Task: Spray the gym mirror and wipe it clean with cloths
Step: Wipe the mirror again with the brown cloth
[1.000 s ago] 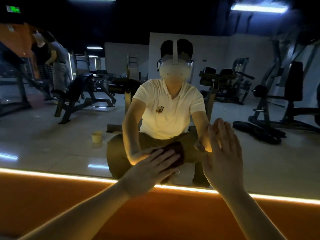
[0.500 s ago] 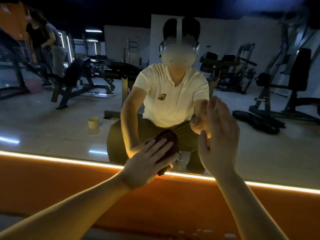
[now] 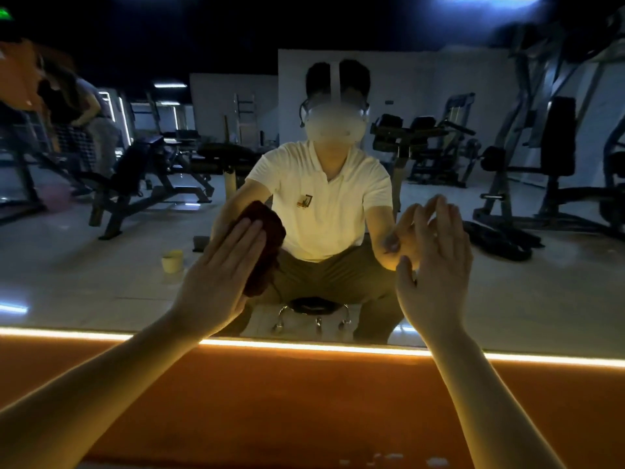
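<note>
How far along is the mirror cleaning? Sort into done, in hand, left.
Done: unclear; no spray bottle or droplets show. In hand: the left hand presses a red cloth flat on the mirror. Left: the wide glass around it; the right hand is open, empty.

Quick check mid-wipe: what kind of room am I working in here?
A gym, most likely. The wall mirror reflects an incline bench, weight machines and coiled ropes behind the person.
</note>
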`<state>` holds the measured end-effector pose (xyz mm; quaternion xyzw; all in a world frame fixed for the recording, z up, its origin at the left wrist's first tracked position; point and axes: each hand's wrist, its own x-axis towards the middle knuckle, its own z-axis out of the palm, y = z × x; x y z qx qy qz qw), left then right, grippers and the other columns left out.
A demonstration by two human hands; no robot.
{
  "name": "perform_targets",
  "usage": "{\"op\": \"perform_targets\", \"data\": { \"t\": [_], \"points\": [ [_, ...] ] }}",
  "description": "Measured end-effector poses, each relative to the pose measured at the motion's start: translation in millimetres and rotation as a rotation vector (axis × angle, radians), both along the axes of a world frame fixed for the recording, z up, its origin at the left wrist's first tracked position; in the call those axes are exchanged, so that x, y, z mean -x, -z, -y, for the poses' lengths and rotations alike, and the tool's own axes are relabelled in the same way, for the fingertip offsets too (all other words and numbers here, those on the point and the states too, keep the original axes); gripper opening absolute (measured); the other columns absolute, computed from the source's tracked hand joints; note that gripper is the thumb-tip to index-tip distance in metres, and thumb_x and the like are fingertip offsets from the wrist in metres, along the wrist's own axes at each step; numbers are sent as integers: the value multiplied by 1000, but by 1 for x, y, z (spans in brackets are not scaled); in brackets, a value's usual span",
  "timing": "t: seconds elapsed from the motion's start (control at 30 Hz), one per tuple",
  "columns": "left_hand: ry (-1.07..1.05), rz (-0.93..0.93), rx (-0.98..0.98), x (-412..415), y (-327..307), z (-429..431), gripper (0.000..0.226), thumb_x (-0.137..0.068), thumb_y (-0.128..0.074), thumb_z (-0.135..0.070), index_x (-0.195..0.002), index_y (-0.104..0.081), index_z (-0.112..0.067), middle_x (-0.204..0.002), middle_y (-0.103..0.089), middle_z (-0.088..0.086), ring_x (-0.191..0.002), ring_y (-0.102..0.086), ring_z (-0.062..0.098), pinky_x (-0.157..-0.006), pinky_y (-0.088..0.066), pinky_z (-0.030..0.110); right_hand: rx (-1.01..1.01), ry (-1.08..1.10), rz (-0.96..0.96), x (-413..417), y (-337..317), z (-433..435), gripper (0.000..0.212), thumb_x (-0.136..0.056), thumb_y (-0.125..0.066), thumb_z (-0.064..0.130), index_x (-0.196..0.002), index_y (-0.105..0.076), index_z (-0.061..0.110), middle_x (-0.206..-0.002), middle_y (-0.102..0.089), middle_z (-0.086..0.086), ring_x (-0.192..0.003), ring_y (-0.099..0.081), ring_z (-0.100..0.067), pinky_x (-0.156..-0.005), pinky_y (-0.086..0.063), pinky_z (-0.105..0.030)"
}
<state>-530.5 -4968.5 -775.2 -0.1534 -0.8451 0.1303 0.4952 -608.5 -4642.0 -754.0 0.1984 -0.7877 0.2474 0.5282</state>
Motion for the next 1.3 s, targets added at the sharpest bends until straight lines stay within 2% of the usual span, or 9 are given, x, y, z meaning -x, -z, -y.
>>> {"op": "perform_targets", "data": {
  "t": [0.13, 0.27, 0.43, 0.53, 0.77, 0.9, 1.0, 1.1, 1.3],
  "points": [
    [20, -51, -305, 17, 9, -53, 88, -96, -62, -23, -163, -9, -6, -171, -10, 17, -161, -5, 32, -127, -21, 57, -44, -25, 51, -2, 1, -2, 72, -97, -53, 22, -163, -25, 10, -172, -11, -14, -160, -6, -31, -125, -20, -58],
    [60, 105, -110, 38, 34, -139, 104, -87, -65, -27, -163, 3, -7, -170, 8, 9, -159, 18, 23, -131, 4, 47, -102, -26, 90, -1, 2, -11, 77, -94, -53, 17, -164, -21, 14, -173, -5, -10, -160, -1, -28, -126, -18, -57],
    [82, 45, 274, 54, 13, -125, 68, -101, -47, -24, -161, -24, -2, -164, -31, 16, -160, 6, 27, -129, -3, 42, -132, 9, 71, 1, 1, -10, 76, -95, -48, 24, -165, -20, 15, -173, -5, -11, -160, -1, -29, -125, -19, -57],
    [8, -33, 89, 30, -33, -85, 87, -79, -66, -14, -157, -29, -4, -164, -35, 20, -156, -9, 27, -129, -9, 51, -88, 5, 43, 1, 2, -6, 76, -94, -52, 21, -164, -23, 12, -173, -7, -13, -160, -4, -31, -124, -20, -58],
    [23, -191, -471, 44, -74, -112, 88, -96, -66, -23, -164, -14, -3, -172, -11, 17, -162, -7, 31, -128, -17, 58, -74, -42, 37, -2, 2, -7, 76, -94, -55, 24, -163, -25, 11, -172, -9, -13, -160, -5, -32, -128, -9, -53],
    [-12, 9, 2, 38, -29, -128, 83, -96, -54, -30, -164, -12, -5, -172, -7, 16, -162, 4, 28, -131, 5, 45, -149, -26, 76, -6, -2, -14, 76, -95, -52, 28, -164, -23, 15, -173, -4, -10, -160, -1, -30, -129, -3, -46],
    [-9, 22, 220, 30, -45, -109, 60, -104, -33, -29, -158, -31, -2, -166, -32, 20, -158, -18, 33, -131, -4, 47, -155, 3, 97, -15, -12, -16, 71, -95, -52, 25, -162, -30, 16, -172, -14, -11, -159, -13, -31, -125, -23, -54],
    [-64, -84, 76, 24, -96, -97, 76, -92, -60, -24, -159, -31, -3, -165, -33, 21, -157, -22, 34, -129, -14, 52, -76, 19, 79, -20, -48, -14, 62, -91, -54, 23, -152, -45, 17, -163, -34, -12, -148, -36, -33, -114, -41, -55],
    [-83, -189, -175, 41, -187, -92, 97, -90, -72, -28, -164, -14, -4, -171, -17, 19, -160, -8, 29, -130, -8, 49, -134, 64, -113, 11, -156, -7, 60, -97, -49, 36, -151, -46, 11, -166, -26, -17, -151, -29, -40, -117, -35, -57]
  ]
}}
